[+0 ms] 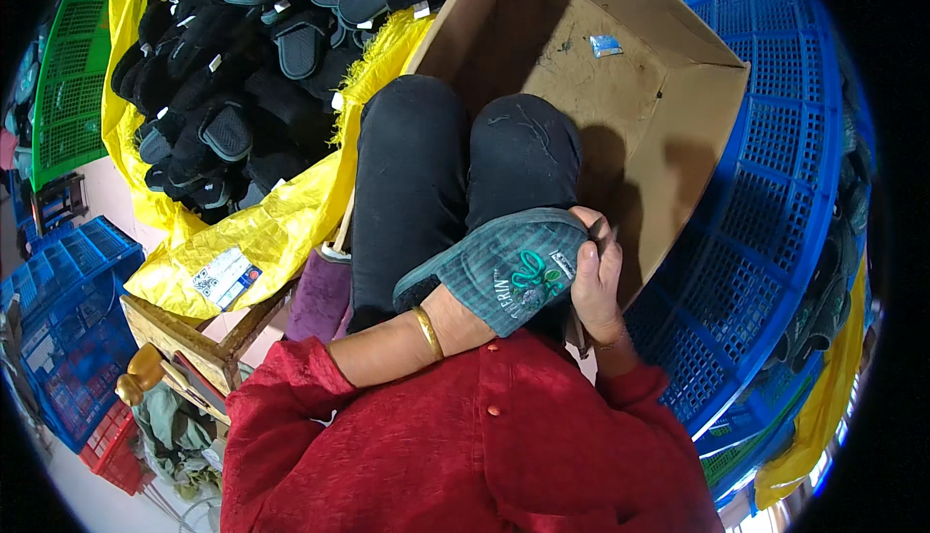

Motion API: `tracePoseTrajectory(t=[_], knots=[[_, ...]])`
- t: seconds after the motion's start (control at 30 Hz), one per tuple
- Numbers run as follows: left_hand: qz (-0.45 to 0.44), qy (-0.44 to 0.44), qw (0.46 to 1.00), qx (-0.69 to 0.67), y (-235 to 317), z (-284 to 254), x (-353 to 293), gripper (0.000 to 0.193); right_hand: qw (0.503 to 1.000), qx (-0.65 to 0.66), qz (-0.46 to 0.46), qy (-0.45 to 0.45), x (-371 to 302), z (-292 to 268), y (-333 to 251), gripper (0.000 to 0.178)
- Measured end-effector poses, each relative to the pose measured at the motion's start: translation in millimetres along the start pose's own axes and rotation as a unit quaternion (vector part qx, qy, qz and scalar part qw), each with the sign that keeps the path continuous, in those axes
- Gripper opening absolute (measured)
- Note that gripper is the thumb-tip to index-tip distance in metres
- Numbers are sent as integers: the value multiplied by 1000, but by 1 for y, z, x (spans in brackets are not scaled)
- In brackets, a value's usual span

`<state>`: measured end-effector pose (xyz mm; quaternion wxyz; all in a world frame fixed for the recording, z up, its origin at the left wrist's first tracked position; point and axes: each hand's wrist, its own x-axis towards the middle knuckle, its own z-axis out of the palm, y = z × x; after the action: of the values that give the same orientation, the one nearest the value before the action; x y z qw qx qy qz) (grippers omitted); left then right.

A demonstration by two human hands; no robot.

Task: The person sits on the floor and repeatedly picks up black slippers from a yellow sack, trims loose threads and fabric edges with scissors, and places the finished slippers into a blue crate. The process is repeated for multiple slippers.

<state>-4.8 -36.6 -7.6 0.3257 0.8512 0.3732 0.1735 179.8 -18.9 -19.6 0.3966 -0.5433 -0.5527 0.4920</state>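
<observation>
A dark green corduroy slipper (pixel 484 276) with embroidery and a small label on its upper lies across my lap, just over my knees. My left hand (pixel 460 320) is pushed into the slipper's opening, so its fingers are hidden inside. Only the wrist and a forearm with a gold bangle (pixel 427 333) show. At the toe end my right hand (pixel 598 281) is closed on the slipper's edge, thumb on the near side and fingers curled over the rim.
An open cardboard box (pixel 693 131) with a small blue packet (pixel 605 46) inside stands beyond my knees. Far left, a yellow woven sack (pixel 257 242) holds many dark slippers (pixel 228 131). A blue plastic basket (pixel 722 271) curves along the right. A wooden stool (pixel 179 339) and blue crate (pixel 73 325) sit left.
</observation>
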Motion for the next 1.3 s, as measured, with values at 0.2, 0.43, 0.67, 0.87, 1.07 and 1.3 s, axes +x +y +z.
tracePoseTrajectory(t=[0.2, 0.43, 0.67, 0.87, 1.07, 1.3], knots=[[-7, 14, 998, 63, 10, 9, 2, 45, 995, 31, 47, -85, 14, -15, -17, 38], [-49, 20, 978, -201, -8, 9, 4, 42, 997, 19, 78, 23, 2, 7, -11, 38], [27, 82, 996, -26, -11, -2, 5, 47, 993, -57, 87, 63, 5, 13, -14, 30], [-20, 79, 997, 10, -19, -20, -53, 43, 985, -80, 114, 99, -1, 25, -13, 33], [-231, 258, 938, -31, -24, -40, -117, 24, 952, 129, 206, 186, 3, 35, -22, 36], [-298, 280, 778, -477, -5, -42, -104, 61, 938, 203, 236, 155, -3, 24, -27, 32]])
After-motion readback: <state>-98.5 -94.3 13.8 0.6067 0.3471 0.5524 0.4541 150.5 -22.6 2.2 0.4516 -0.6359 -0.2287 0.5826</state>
